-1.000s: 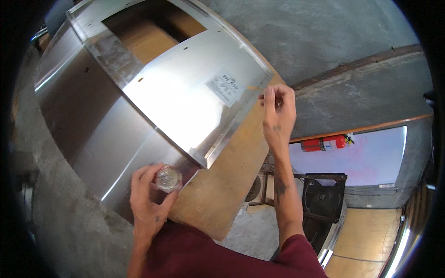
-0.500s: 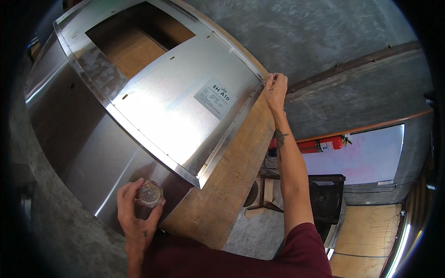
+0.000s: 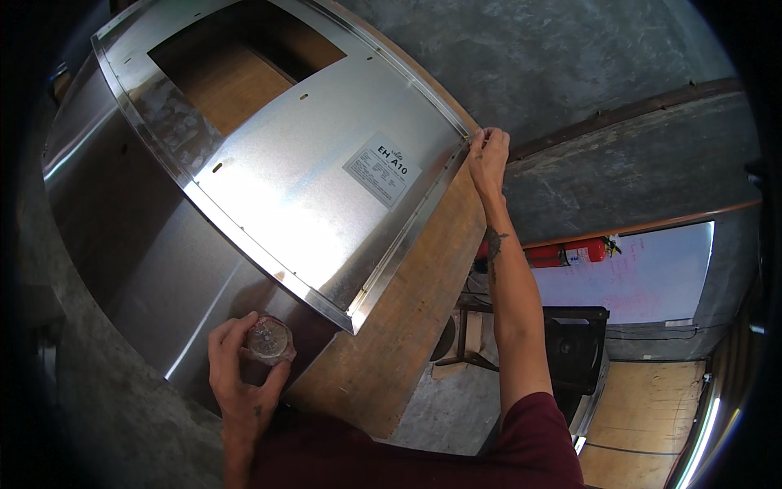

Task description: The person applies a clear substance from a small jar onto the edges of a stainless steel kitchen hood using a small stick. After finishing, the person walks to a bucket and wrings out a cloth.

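My left hand is closed around a small round container with a clear, scuffed face; what is inside cannot be made out. It is held in front of the near side wall of a large shiny sheet-metal housing. My right arm is stretched far out, and my right hand has its fingers pinched together at the housing's far right corner, touching the raised metal rim. Anything between those fingertips is too small to see. A printed silver label sits on the top panel, beside a large rectangular cut-out.
Under the housing is a wooden tabletop. A grey wall stands close behind the right-hand corner. Farther right are a red fire extinguisher, a whiteboard and a black metal-framed item.
The view has shifted slightly. Both hands keep nearly the same places, the left still holding the round container and the right still at the corner.
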Available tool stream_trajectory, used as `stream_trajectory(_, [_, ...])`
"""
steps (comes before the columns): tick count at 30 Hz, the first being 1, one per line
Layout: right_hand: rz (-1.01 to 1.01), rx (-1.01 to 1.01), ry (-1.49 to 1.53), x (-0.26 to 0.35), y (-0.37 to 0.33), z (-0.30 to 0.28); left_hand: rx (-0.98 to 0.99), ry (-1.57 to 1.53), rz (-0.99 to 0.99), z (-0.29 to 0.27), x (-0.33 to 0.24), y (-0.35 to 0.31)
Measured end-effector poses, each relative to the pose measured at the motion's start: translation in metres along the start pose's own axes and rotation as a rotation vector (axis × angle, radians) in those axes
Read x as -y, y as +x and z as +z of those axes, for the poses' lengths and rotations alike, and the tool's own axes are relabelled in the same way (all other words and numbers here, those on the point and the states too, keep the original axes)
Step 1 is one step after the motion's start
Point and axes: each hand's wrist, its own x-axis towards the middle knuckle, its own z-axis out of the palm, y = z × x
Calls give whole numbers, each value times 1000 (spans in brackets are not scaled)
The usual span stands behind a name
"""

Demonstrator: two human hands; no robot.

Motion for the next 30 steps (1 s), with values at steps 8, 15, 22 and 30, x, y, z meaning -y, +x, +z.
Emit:
stream_trajectory(8, [66, 16, 22, 7, 2, -1, -6, 4, -12, 0, 2, -4])
stream_trajectory(15, [80, 27, 12, 7, 3, 0, 5, -3, -7, 0, 3, -5])
stream_trajectory(22, [81, 26, 2, 7, 3, 1, 1, -15, -23, 2, 3, -6])
stream_trajectory(30, [80, 22, -1, 6, 3, 2, -8, -9, -21, 1, 1, -5])
